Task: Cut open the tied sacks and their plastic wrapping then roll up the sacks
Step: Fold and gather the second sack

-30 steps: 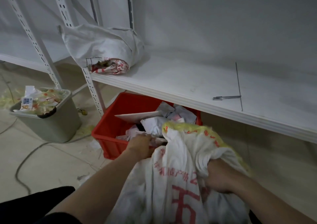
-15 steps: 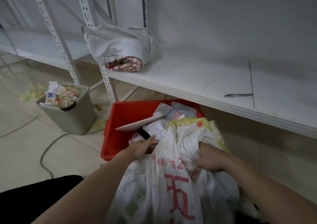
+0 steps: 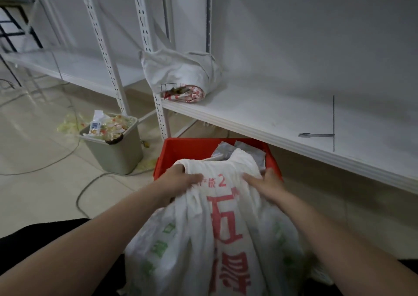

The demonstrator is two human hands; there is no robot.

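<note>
A white woven sack (image 3: 221, 232) with red and green print stands in front of me, its top bunched over a red crate (image 3: 181, 150). My left hand (image 3: 178, 183) grips the sack's upper left edge. My right hand (image 3: 264, 183) presses and holds its upper right side, fingers spread on the cloth. A rolled-up white sack (image 3: 181, 76) lies on the white shelf (image 3: 260, 114) at the back. A slim metal cutter (image 3: 315, 135) lies on the shelf to the right.
The red crate holds grey and white wrappings (image 3: 246, 150). A grey bin (image 3: 115, 146) full of plastic scraps stands on the floor to the left, with cables (image 3: 56, 159) trailing past it. White shelf uprights (image 3: 144, 35) rise behind.
Both hands moved up to the sack's top and pulled the white cloth over it; the yellow plastic seen earlier at the top is now hidden. The view shifted left and down.
</note>
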